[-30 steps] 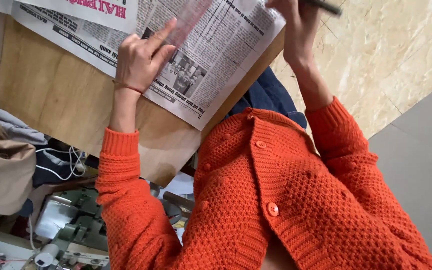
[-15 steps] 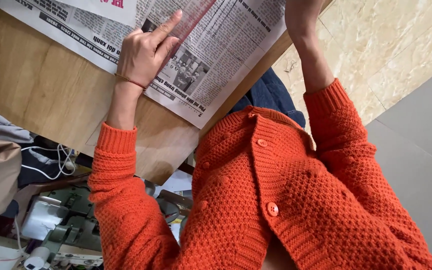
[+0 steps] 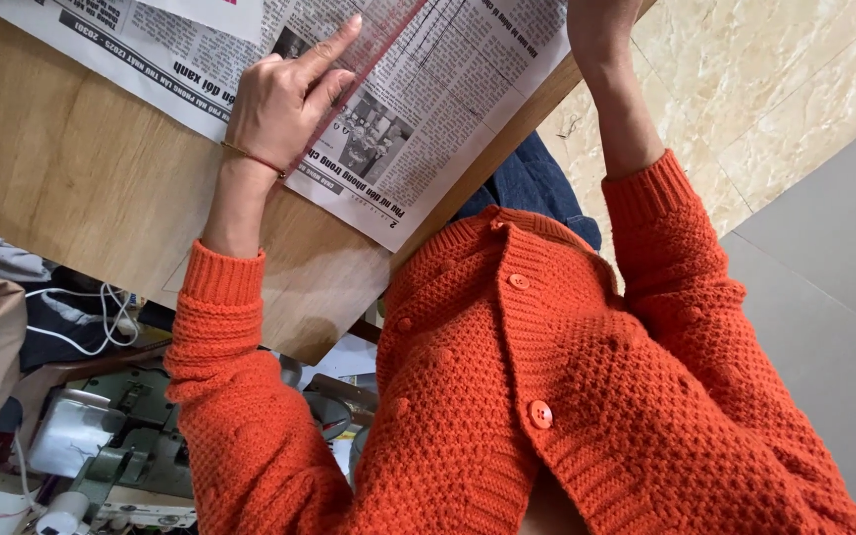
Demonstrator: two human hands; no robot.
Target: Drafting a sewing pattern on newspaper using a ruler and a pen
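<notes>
Left hand (image 3: 284, 99) pressed flat on clear ruler (image 3: 374, 54), index finger stretched along it, atop newspaper (image 3: 418, 119) on wooden tabletop (image 3: 71, 188). Right hand (image 3: 601, 25) mostly cropped; grip impossible to tell.

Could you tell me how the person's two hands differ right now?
The left hand is fully in view, index finger stretched along a red see-through ruler on the newspaper. The right hand is mostly cut off by the top edge. The left wrist wears a thin bracelet; the right looks bare. Both have orange knitted sleeves.
</notes>
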